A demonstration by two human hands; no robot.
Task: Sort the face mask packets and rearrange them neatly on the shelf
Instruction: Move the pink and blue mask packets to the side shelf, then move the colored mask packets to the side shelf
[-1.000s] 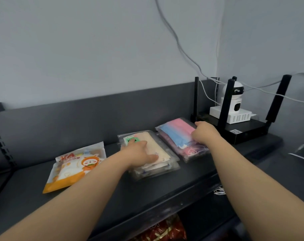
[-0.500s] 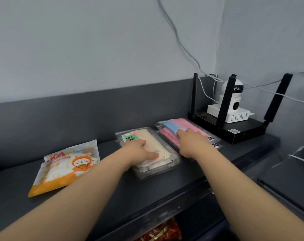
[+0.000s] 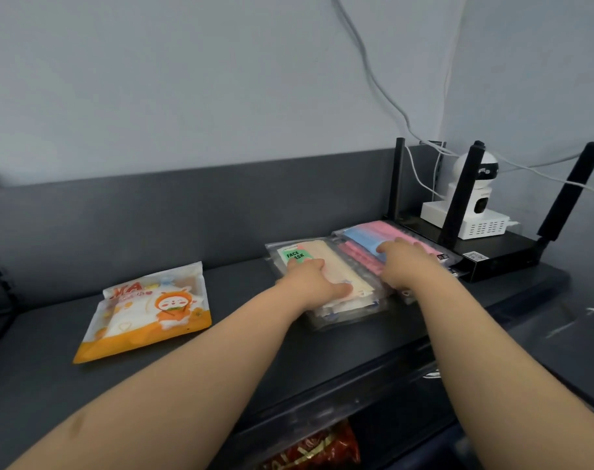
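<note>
Clear plastic packets sit side by side on the dark grey shelf (image 3: 241, 276) — our left hand (image 3: 314, 283) flat on the cream-mask packet (image 3: 322, 249), right hand (image 3: 402, 266) flat on the pink-and-blue packet (image 3: 363, 237) — so we judge we are squaring them; next, the orange cartoon pouch (image 3: 146, 307) needs sliding closer.

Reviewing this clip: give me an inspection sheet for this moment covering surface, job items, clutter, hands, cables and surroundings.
Surface: dark grey shelf with a raised back panel.
Job's things: orange cartoon packet lies apart at the left; beige packet marked FACE MASK lies directly beside the pink-and-blue packet.
Clutter: black router at the right end, white camera above it.
Hands: left hand rests on the beige packet; right hand presses the pink-and-blue packet.
Cables: white cables run down the wall towards the router.
Surroundings: grey wall; red packet on the shelf below.
</note>
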